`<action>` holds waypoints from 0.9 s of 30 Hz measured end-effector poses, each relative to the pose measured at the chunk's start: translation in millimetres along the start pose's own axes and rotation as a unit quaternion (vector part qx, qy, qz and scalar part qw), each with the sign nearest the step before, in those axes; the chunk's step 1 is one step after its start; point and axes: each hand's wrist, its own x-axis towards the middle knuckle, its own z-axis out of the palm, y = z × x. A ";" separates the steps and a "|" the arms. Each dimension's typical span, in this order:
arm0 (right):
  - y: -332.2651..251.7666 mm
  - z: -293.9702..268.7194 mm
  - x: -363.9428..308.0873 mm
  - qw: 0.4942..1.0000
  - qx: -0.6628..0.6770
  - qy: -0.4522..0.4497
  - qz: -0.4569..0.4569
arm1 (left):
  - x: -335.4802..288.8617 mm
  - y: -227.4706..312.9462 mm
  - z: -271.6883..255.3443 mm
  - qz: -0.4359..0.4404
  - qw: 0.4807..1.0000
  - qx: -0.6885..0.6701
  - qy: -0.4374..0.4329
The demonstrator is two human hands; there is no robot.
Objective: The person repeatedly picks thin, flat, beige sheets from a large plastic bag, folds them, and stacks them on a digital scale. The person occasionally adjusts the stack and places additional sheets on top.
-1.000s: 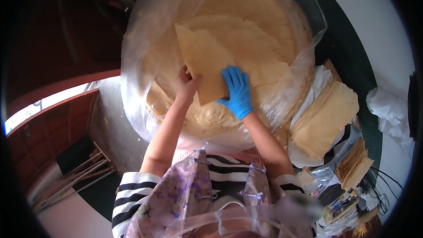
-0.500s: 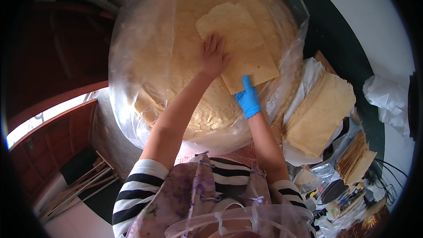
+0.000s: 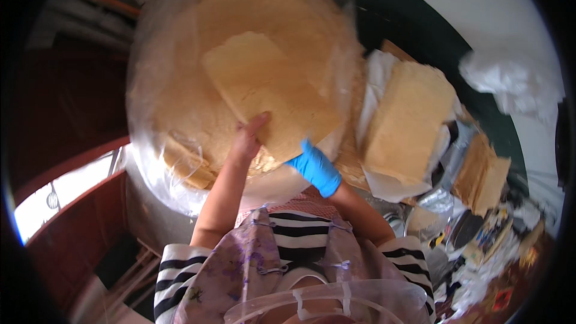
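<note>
A tan, thin sheet [image 3: 270,90] with a ragged far edge lies over a broad round stack of similar tan sheets [image 3: 300,12], inside a clear plastic bag [image 3: 147,78]. My bare left hand [image 3: 245,143] grips the sheet's left near edge, thumb on top and fingers hidden beneath. In a blue glove, my right hand [image 3: 315,170] pinches its near corner, the thumb above and the other fingers under it. The near end of the sheet appears raised off the stack. Motion blurs both hands a little.
To the right sits a pile of rectangular tan sheets [image 3: 411,123] on white plastic. Beyond it are folded brown sheets [image 3: 480,174] and assorted clutter. A white plastic bag [image 3: 510,75] is by the wall. Dark red panels [image 3: 72,216] stand at the left.
My left hand has come from lying flat on the sheet to gripping its left edge. The sheet and both hands are nearer my body. The view has shifted too.
</note>
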 end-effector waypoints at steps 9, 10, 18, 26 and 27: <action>-21.5 -33.6 -147.2 0.979 -0.158 -0.121 0.046 | -56.3 -39.8 170.2 -0.111 0.906 0.018 -0.408; -18.1 -36.2 -150.7 0.971 -0.194 -0.125 0.061 | -50.1 -58.4 189.6 -0.155 0.902 0.050 -0.400; -14.2 -43.0 -161.2 0.947 -0.292 -0.129 0.037 | 9.3 -149.0 232.2 -0.139 0.917 0.128 -0.351; -66.0 21.7 -121.3 0.914 -0.337 -0.225 -0.006 | -39.0 -125.2 92.5 -0.114 0.908 0.171 -0.366; -64.1 31.4 -105.8 0.918 -0.352 -0.179 -0.029 | -43.7 -120.3 74.2 0.037 0.900 0.222 -0.372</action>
